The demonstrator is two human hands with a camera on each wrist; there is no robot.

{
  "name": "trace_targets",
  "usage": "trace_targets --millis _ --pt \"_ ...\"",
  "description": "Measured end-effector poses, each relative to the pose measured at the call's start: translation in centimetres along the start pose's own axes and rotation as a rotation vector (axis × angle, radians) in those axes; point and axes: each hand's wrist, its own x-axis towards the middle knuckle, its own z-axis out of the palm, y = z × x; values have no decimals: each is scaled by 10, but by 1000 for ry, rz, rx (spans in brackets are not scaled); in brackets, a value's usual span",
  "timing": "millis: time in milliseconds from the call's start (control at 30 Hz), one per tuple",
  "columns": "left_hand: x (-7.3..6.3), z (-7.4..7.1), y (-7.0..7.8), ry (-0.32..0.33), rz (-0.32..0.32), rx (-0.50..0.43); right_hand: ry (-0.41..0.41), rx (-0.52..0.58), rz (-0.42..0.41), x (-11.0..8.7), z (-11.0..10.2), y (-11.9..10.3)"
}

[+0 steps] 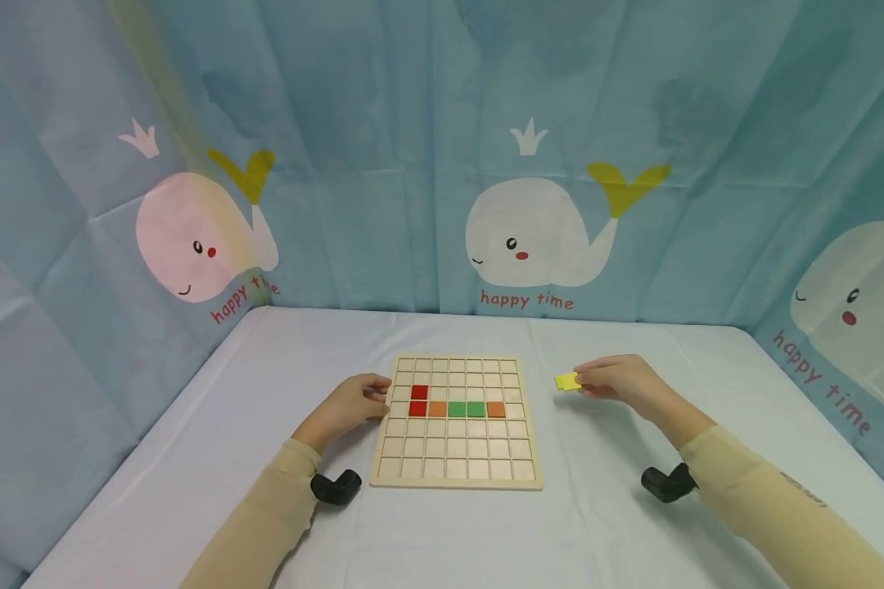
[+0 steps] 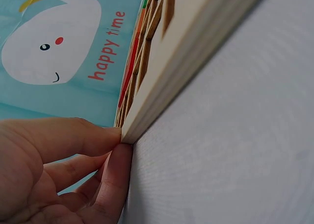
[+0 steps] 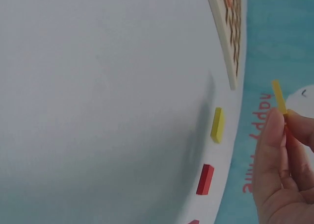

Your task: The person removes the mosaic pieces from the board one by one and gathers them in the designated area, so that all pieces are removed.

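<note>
A square wooden grid board (image 1: 457, 469) lies on the table, with two red tiles (image 1: 418, 400), two orange tiles (image 1: 438, 409) and two green tiles (image 1: 466, 409) in its cells. At the board's left edge, my left hand (image 1: 349, 405) pinches the rim between thumb and finger; the left wrist view shows this grip (image 2: 73, 170) up close. My right hand (image 1: 626, 384) is to the right of the board and pinches a yellow tile (image 3: 279, 95) above the table. Another yellow tile (image 3: 218, 125) lies on the tabletop near that hand.
A loose red tile (image 3: 205, 179) and part of a pinkish one (image 3: 194, 222) lie on the table in the right wrist view; the head view hides them behind the right hand. A white cloth (image 1: 471, 540) covers the table. Behind hangs a blue whale-print curtain (image 1: 383, 237).
</note>
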Motion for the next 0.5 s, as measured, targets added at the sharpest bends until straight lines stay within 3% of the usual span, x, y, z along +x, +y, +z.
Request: trace_targets --millis 500 --pt "1 -1 -1 -1 17 -6 24 26 52 0 -22 5"
